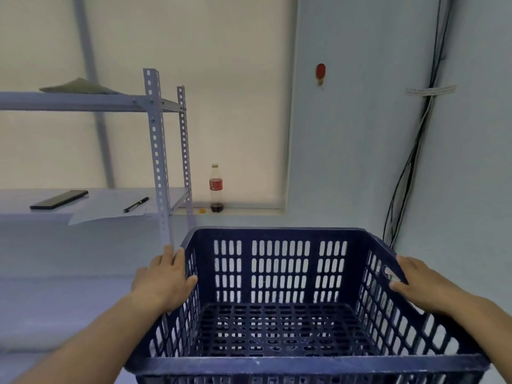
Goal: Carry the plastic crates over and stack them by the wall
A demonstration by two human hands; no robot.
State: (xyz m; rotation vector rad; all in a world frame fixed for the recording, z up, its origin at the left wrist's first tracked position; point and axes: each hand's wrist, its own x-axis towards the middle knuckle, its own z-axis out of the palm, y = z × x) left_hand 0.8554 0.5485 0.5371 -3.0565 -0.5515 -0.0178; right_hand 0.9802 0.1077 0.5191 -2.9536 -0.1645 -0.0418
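A dark blue slotted plastic crate [279, 234] fills the lower middle of the head view, open side up and with nothing in it. My left hand [166, 278] grips its left wall near the rim. My right hand [418, 281] grips the right wall at the handle hole. The crate is held up in front of me, close to the pale blue wall [360, 162]. Below its near rim a second dark slotted edge [249, 379] shows; whether that is another crate I cannot tell.
A grey metal shelf rack [156, 151] stands to the left, its post right beside the crate's left corner. On its shelf lie a phone [59, 200], paper and a pen [135, 204]. A cola bottle [216, 188] stands on the window ledge. Black cables [410, 167] run down the right wall.
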